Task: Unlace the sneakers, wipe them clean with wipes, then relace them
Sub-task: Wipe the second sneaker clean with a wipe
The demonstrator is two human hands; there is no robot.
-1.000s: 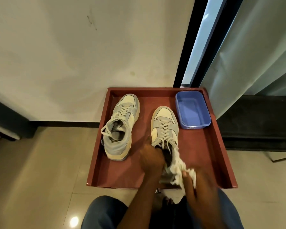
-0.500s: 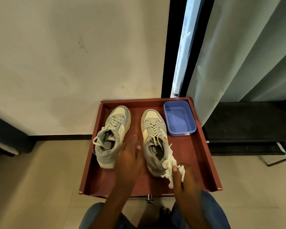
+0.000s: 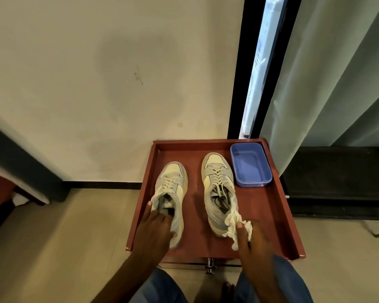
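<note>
Two grey and cream sneakers stand side by side on a reddish-brown tray (image 3: 269,215), toes pointing away from me. Both are laced with pale laces. My left hand (image 3: 154,228) grips the heel of the left sneaker (image 3: 172,189), fingers curled into its opening. The right sneaker (image 3: 217,184) stands free. My right hand (image 3: 249,239) holds a crumpled white wipe (image 3: 233,226) that lies against that sneaker's heel side.
A blue plastic tub (image 3: 251,165) sits in the tray's far right corner. The tray stands against a cream wall, with a dark window frame and pale green curtain (image 3: 337,84) to the right. A metal knob (image 3: 209,264) sticks out under the tray's near edge. My knees in jeans are below.
My left hand left the right sneaker and moved left to take hold of the left sneaker's heel. My right hand with the wipe stayed beside the right sneaker.
</note>
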